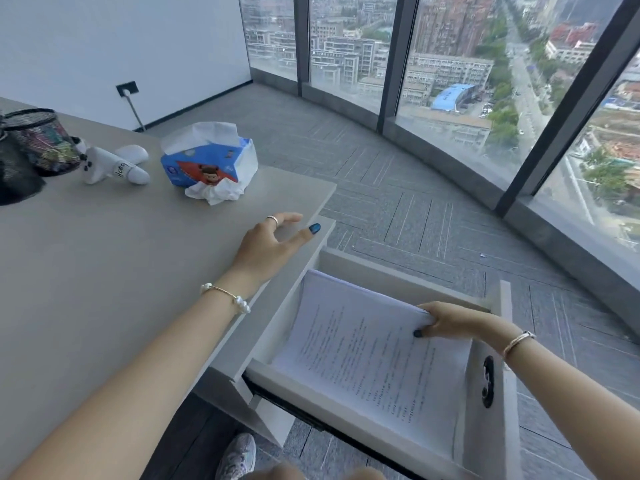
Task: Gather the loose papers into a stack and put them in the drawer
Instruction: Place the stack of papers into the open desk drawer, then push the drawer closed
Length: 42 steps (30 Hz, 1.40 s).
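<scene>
Your right hand grips the paper stack low in the open drawer while your empty, spread left hand rests on the desk; let go, then shut it.

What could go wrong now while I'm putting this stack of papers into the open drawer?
The right hand grips the paper stack by one edge only, with that side raised, so sheets could slide or fan apart. The stack nearly fills the drawer, so corners might catch and bend on its walls. Closing it too soon may pinch fingers.
</scene>
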### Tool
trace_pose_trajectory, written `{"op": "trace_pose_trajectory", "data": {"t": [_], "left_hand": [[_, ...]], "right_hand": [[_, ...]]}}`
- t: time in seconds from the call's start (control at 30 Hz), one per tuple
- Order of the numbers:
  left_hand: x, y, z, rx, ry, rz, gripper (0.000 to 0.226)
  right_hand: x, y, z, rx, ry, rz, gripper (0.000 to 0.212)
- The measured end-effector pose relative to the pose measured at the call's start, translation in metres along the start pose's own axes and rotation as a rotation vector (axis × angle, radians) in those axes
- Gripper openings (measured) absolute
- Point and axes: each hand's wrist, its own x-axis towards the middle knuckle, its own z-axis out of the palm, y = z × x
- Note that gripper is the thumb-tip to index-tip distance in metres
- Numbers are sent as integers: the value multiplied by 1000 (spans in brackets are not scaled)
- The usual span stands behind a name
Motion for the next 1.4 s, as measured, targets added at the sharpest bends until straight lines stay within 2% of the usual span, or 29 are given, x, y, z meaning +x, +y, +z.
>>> {"op": "trace_pose_trajectory", "data": {"t": [0.07,0.23,0.33,0.5,0.7,0.8,0.93,1.03,1.17,1.4], "left_hand": [[0,0,0,-1,-5,-1,56],[0,0,-1,-7,1,4,41],[-1,1,-2,-17,10,-2,36],[-3,3,-4,-28,14,-5,31],[-6,2,-3,-46,20,3,24],[-6,1,-4,-37,40,0,23],[-8,4,-6,-48,52,-5,25],[-11,5,-6,-65,69,-14,26],[-13,7,-5,-57,74,-13,24],[-13,9,-5,-43,91,-10,22]], "right_hand": [[8,-4,7,-12,-15,29,37],[11,-1,28,-70,55,118,77],[11,2,37,-96,127,112,92],[5,0,45,-212,313,72,85],[-23,1,48,-41,404,-41,81],[-54,3,49,-6,534,-107,76],[-95,20,49,-16,679,-10,76],[-114,30,50,58,642,99,79],[-122,22,56,192,618,77,78],[-111,8,53,202,646,94,78]]}}
